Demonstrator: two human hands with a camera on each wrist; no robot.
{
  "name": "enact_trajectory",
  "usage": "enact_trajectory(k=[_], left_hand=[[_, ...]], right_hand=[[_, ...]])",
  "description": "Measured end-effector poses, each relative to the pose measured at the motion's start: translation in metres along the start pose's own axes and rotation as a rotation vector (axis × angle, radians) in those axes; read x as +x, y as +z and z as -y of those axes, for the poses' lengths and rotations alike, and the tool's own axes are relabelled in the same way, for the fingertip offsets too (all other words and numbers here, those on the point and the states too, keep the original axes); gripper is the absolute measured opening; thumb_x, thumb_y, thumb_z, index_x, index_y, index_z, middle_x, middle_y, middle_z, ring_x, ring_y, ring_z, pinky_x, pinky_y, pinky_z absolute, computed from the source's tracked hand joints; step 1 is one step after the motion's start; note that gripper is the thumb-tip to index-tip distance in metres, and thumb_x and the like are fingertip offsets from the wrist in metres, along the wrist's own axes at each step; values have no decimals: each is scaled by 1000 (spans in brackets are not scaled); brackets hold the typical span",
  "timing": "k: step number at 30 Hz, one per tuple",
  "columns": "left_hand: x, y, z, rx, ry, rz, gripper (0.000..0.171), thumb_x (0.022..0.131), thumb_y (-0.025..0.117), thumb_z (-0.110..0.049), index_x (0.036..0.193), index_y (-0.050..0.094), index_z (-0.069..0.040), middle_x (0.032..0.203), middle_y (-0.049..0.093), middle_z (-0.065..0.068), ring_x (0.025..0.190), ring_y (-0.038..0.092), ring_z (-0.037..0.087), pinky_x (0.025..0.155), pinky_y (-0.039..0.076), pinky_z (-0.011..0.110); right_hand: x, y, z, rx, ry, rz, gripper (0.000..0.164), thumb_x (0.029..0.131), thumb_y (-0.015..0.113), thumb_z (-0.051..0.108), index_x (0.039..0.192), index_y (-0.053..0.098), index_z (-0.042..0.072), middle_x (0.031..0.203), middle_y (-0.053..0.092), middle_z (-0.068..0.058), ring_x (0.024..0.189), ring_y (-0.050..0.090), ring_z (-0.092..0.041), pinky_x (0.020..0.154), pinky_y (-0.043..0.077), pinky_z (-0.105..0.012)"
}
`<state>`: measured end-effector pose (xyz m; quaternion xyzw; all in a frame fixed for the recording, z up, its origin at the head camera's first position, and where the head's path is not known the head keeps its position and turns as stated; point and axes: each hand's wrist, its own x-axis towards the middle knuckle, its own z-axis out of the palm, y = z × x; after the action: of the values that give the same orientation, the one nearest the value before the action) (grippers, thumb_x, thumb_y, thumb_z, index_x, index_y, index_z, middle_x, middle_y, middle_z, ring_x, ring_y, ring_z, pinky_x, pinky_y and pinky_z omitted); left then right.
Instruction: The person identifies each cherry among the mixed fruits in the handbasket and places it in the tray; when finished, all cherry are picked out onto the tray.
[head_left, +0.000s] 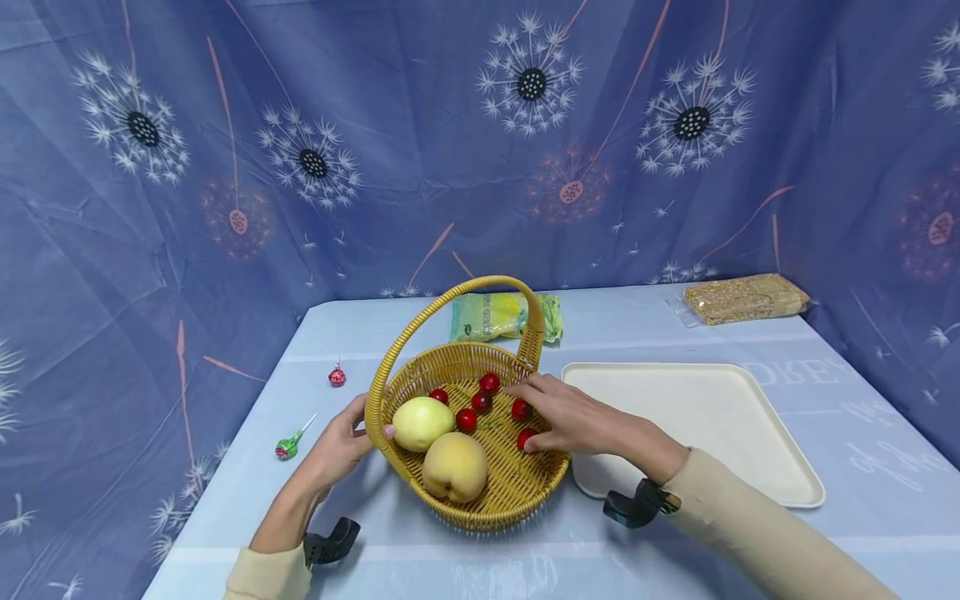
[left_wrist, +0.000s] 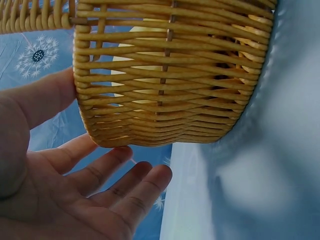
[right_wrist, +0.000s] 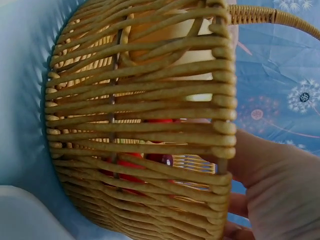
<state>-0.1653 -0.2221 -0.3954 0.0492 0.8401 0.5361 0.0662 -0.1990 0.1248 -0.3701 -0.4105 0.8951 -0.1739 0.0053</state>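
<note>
A wicker basket (head_left: 495, 521) with an arched handle sits at the middle of the table. Its left rim is gripped by my left hand (head_left: 337, 450), thumb over the edge and fingers outside against the wall. Inside lie a pale yellow-green fruit (head_left: 422, 423), a peach-like yellow fruit (head_left: 454, 467) and several small cherry-like red fruits (head_left: 467, 420). My right hand (head_left: 573, 415) reaches in over the right rim, fingers spread above the red fruits. Its thumb tip is right at one red fruit (head_left: 525, 438); another lies between thumb and fingers. In the right wrist view the weave (right_wrist: 140, 107) hides its fingertips.
A white tray (head_left: 697, 417) lies right of the basket, below the right forearm. Behind stand a green-yellow packet (head_left: 491, 317) and a bag of brown grain-like food (head_left: 746, 298). Two lollipops, red (head_left: 337, 377) and green (head_left: 287, 447), lie to the left.
</note>
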Motion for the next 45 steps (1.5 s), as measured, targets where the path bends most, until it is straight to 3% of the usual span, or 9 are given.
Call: enact_trajectory(k=[7, 12, 17, 31, 37, 45], left_hand=[[-2, 2, 1, -14, -24, 20, 67, 88, 66, -25, 146, 33, -17, 151, 29, 21, 126, 47, 43, 106, 35, 55], [-3, 2, 3, -26, -22, 27, 68, 88, 66, -25, 146, 32, -18, 150, 31, 20, 127, 46, 44, 105, 36, 55], [-4, 2, 5, -33, -11, 27, 70, 87, 68, -24, 146, 31, -19, 147, 38, 18, 128, 45, 43, 102, 38, 53], [-11, 8, 7, -83, -47, 22, 74, 85, 69, -21, 147, 28, -22, 153, 29, 17, 130, 43, 42, 104, 38, 52], [-12, 10, 6, -97, -41, 29, 73, 86, 68, -16, 147, 28, -23, 152, 30, 18, 125, 48, 40, 97, 44, 42], [-11, 10, 6, -106, -37, 32, 72, 86, 67, -14, 147, 28, -23, 151, 32, 18, 125, 49, 39, 97, 44, 41]], right_hand=[[7, 3, -4, -37, -73, 75, 65, 80, 74, 33, 135, 47, 9, 117, 56, -8, 102, 51, -16, 85, 46, -36], [13, 3, -5, -48, -103, 139, 58, 80, 74, 32, 129, 53, 9, 112, 59, -6, 99, 54, -13, 84, 47, -34], [18, 1, -5, -53, -93, 208, 52, 80, 74, 32, 124, 57, 11, 110, 60, -4, 96, 55, -12, 82, 48, -32], [31, 1, 0, -136, -47, 366, 42, 80, 74, 27, 118, 62, 12, 112, 62, -2, 98, 58, -12, 86, 49, -30], [32, 3, 3, -186, -31, 391, 36, 78, 76, 25, 110, 64, 14, 106, 63, 2, 94, 58, -10, 83, 49, -28], [35, 7, 5, -223, -26, 433, 29, 78, 76, 24, 104, 66, 17, 100, 63, 5, 84, 53, -6, 78, 46, -25]])
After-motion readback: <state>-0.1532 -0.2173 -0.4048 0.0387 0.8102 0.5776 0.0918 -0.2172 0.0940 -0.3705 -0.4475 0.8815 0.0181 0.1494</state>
